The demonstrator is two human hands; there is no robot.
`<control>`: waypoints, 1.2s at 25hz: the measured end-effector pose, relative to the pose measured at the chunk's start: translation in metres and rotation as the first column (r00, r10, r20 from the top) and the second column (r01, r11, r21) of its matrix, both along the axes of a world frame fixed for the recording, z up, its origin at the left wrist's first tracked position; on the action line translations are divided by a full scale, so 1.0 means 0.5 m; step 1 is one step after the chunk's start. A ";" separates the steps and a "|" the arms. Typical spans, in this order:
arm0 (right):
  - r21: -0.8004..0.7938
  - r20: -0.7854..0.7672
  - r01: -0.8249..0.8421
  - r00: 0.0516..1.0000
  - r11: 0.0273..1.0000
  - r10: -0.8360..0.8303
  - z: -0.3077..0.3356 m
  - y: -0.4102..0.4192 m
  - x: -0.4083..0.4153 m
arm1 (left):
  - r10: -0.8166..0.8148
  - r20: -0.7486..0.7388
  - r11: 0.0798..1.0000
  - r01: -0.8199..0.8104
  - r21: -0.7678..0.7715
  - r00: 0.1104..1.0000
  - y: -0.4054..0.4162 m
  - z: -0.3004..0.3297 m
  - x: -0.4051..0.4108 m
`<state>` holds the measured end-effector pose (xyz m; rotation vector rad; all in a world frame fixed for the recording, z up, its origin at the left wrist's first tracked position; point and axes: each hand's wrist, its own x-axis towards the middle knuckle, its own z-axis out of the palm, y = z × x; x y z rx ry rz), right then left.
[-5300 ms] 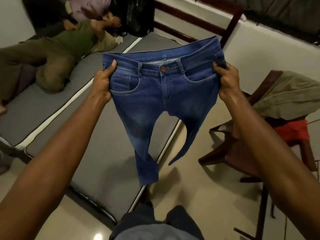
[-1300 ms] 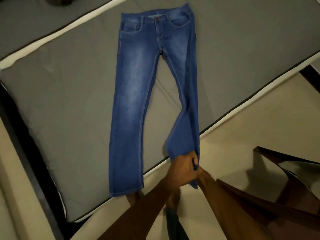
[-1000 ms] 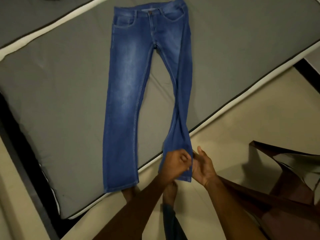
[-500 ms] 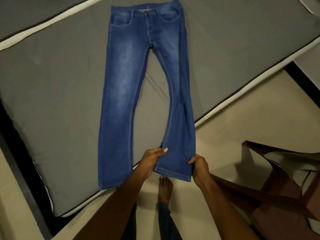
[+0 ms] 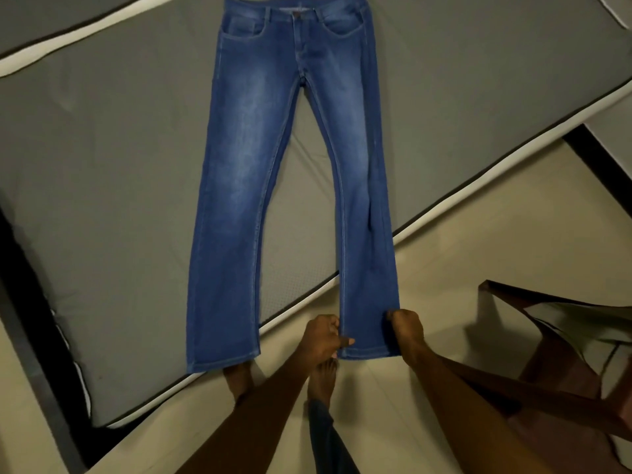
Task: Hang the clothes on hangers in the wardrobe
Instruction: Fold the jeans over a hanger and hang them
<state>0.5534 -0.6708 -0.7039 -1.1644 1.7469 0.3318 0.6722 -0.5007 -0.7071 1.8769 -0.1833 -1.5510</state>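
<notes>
A pair of blue jeans lies flat, front up, on a grey mattress, waistband at the far side. The right leg's lower end hangs past the mattress edge over the floor. My left hand pinches the inner edge of that leg near the hem. At the outer edge of the same hem, my right hand grips the cloth with curled fingers. The leg is stretched flat between both hands. No hanger or wardrobe is in view.
The mattress has a white piped edge and lies on a beige tiled floor. A dark brown chair stands close on the right with cloth on it. My bare feet are below the hem.
Earlier I held the jeans up by the waistband; they now lie on the mattress. Both hands moved apart along the right leg's hem and pulled it flat and straight.
</notes>
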 end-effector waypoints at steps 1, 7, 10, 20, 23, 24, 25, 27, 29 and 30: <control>0.026 0.101 0.022 0.995 0.999 -0.025 0.004 -0.006 0.000 | -0.009 0.017 1.000 0.009 -0.006 1.000 -0.003 -0.005 -0.005; -0.171 0.195 0.141 0.975 0.975 -0.107 0.013 -0.048 0.010 | -0.006 0.005 0.999 0.006 0.039 1.000 0.015 -0.036 0.003; -0.038 0.215 0.320 0.928 0.947 -0.305 0.007 -0.049 -0.022 | -0.137 0.067 0.989 0.133 0.061 0.988 -0.007 -0.038 -0.020; 0.122 0.330 -0.108 0.942 0.987 0.062 -0.009 -0.028 -0.072 | -0.106 0.334 0.988 0.060 0.146 0.936 -0.072 -0.019 -0.073; 0.200 0.490 -0.267 0.860 0.943 0.140 0.012 -0.012 -0.067 | 0.056 0.192 0.998 -0.056 -0.008 0.980 -0.141 0.009 -0.082; 0.231 0.515 -0.354 0.835 0.906 0.195 0.018 -0.015 -0.064 | 0.045 0.223 0.999 -0.042 -0.017 0.974 -0.157 0.010 -0.081; 0.228 0.512 -0.398 0.825 0.888 0.238 0.022 -0.023 -0.063 | 0.024 0.285 1.000 -0.018 -0.025 0.958 -0.165 0.005 -0.079; 0.148 0.457 -0.291 0.868 0.945 0.196 0.035 -0.051 -0.041 | -0.043 0.402 0.999 0.050 -0.006 0.915 -0.161 -0.003 -0.070; -0.024 0.387 -0.075 0.919 0.997 0.079 0.048 -0.088 0.002 | -0.105 0.463 0.992 0.128 -0.019 0.880 -0.144 -0.003 -0.061; -0.093 0.383 -0.014 0.922 0.996 0.048 0.051 -0.108 0.035 | -0.116 0.477 0.987 0.156 -0.044 0.871 -0.136 0.008 -0.056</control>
